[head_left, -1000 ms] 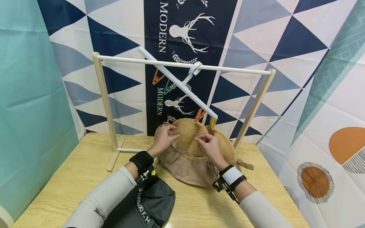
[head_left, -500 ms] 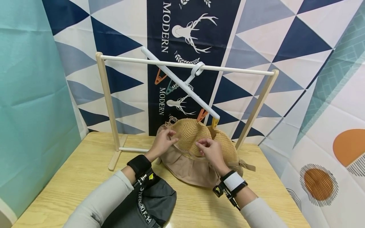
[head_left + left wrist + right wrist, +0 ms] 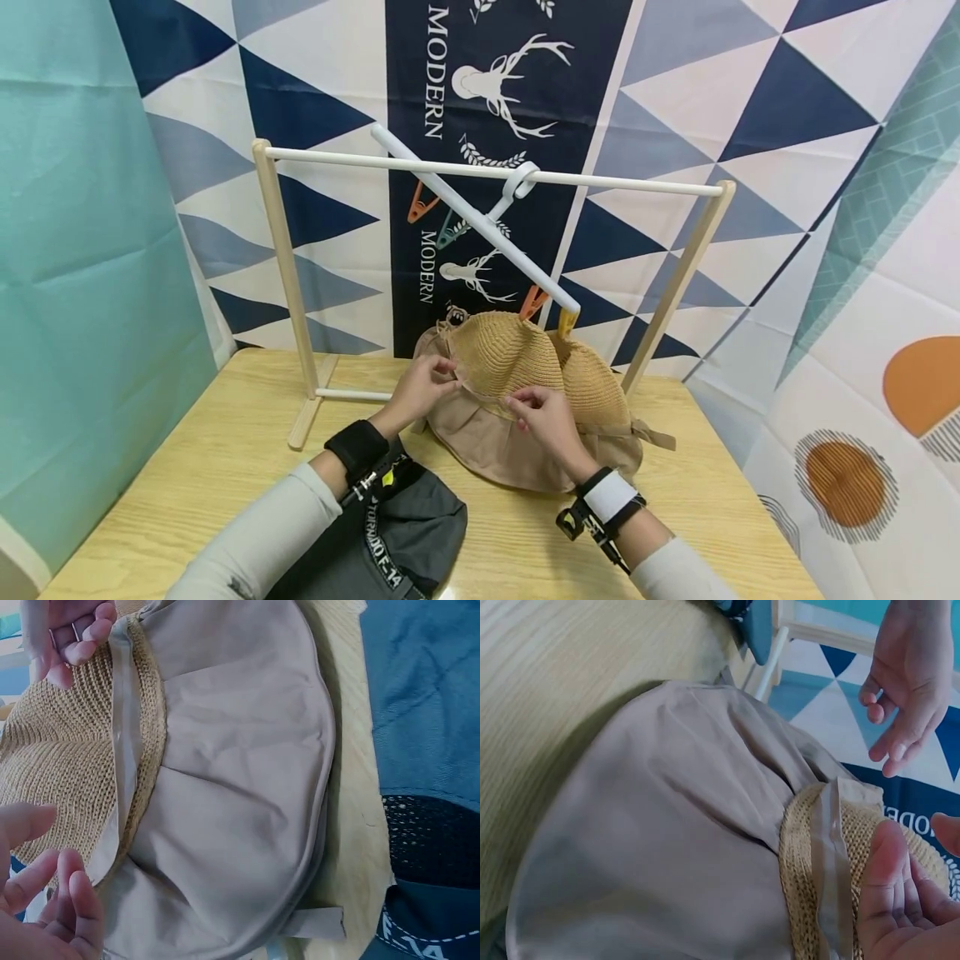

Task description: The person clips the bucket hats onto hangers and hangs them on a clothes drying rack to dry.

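Note:
A straw sun hat [image 3: 498, 354] with a wide beige cloth brim [image 3: 232, 750] hangs from an orange clip [image 3: 533, 302] and a yellow clip [image 3: 567, 322] at the lower end of a pale blue clip hanger [image 3: 480, 218]. Its brim spreads low over the table. My left hand [image 3: 422, 385] is beside the hat's left side, thumb and fingers apart. Over the front of the crown's edge is my right hand [image 3: 546, 418], its fingers loosely bent. Both wrist views show the fingertips close to the inner band [image 3: 831, 862], with nothing between thumb and fingers.
A wooden rack with a white top rail [image 3: 337, 158] carries the tilted hanger. Another orange clip [image 3: 420, 204] and a green clip [image 3: 450, 232] hang at its raised end. A dark grey cap [image 3: 420, 517] lies at the front of the wooden table [image 3: 187, 475], below my left forearm.
Both hands have drawn slightly down and back from the hat's crown toward me, showing more of the straw. The hat still hangs from the same two clips.

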`<action>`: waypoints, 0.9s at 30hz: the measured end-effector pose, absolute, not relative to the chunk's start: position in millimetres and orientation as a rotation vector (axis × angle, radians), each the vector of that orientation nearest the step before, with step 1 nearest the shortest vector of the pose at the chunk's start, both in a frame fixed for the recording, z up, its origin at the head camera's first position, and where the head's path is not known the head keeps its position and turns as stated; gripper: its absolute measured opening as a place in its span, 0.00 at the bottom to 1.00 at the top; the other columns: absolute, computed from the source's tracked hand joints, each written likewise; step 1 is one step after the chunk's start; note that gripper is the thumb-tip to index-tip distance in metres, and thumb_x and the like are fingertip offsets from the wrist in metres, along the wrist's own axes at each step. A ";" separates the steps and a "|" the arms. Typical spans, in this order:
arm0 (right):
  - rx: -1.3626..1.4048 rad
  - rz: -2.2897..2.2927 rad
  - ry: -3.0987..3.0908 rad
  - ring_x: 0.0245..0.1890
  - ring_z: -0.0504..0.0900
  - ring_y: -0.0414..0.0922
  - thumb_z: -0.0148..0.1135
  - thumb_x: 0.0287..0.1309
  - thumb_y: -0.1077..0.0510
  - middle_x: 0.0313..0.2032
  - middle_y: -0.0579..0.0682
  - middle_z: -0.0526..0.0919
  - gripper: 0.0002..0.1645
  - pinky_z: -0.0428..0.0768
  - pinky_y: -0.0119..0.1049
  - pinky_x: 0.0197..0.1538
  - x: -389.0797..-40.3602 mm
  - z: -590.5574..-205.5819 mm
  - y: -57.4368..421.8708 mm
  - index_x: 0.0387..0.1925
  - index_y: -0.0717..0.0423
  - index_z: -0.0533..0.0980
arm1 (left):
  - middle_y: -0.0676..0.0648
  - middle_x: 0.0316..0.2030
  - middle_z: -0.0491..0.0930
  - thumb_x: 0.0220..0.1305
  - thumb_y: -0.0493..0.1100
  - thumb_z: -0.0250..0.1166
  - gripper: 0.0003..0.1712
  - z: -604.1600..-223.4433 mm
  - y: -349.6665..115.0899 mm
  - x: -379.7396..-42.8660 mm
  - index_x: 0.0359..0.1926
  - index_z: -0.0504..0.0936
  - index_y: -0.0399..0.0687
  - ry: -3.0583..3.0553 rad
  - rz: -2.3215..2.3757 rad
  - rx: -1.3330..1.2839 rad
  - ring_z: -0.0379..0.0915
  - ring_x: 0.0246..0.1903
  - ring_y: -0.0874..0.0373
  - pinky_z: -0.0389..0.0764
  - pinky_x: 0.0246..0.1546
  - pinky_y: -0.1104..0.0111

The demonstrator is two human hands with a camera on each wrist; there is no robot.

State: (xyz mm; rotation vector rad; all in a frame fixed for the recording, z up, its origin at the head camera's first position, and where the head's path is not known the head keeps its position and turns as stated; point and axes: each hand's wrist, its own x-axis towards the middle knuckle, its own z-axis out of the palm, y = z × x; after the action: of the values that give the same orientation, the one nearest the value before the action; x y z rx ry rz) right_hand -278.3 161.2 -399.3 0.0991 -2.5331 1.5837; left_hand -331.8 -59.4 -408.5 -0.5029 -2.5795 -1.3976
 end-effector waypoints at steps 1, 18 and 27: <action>0.100 1.582 -2.540 0.19 0.78 0.41 0.68 0.58 0.59 0.23 0.57 0.82 0.11 0.73 0.27 0.23 -277.4 -399.8 160.4 0.36 0.66 0.82 | 0.38 0.46 0.80 0.58 0.37 0.70 0.16 -409.6 -60.5 -331.5 0.48 0.81 0.36 -2.587 -1.382 -0.510 0.78 0.46 0.45 0.78 0.48 0.56; 0.174 1.581 -2.632 0.18 0.78 0.41 0.67 0.58 0.60 0.23 0.60 0.82 0.07 0.72 0.28 0.21 -260.3 -426.2 141.0 0.34 0.62 0.84 | 0.39 0.49 0.78 0.61 0.41 0.69 0.22 -425.4 -79.0 -323.7 0.55 0.78 0.39 -2.869 -1.214 -0.603 0.76 0.49 0.45 0.77 0.45 0.57; 0.225 1.460 -2.687 0.19 0.82 0.47 0.69 0.57 0.58 0.22 0.53 0.84 0.07 0.74 0.28 0.22 -254.0 -441.2 133.8 0.31 0.59 0.85 | 0.38 0.47 0.80 0.60 0.41 0.70 0.26 -432.0 -88.5 -316.3 0.57 0.77 0.37 -3.002 -1.201 -0.635 0.77 0.43 0.49 0.77 0.39 0.61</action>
State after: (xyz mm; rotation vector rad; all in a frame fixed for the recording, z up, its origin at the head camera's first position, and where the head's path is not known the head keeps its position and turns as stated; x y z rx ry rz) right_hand -254.0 133.8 -441.2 0.2248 -2.6874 1.4600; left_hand -316.3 -88.5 -432.0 -0.6351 -3.0023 -1.2012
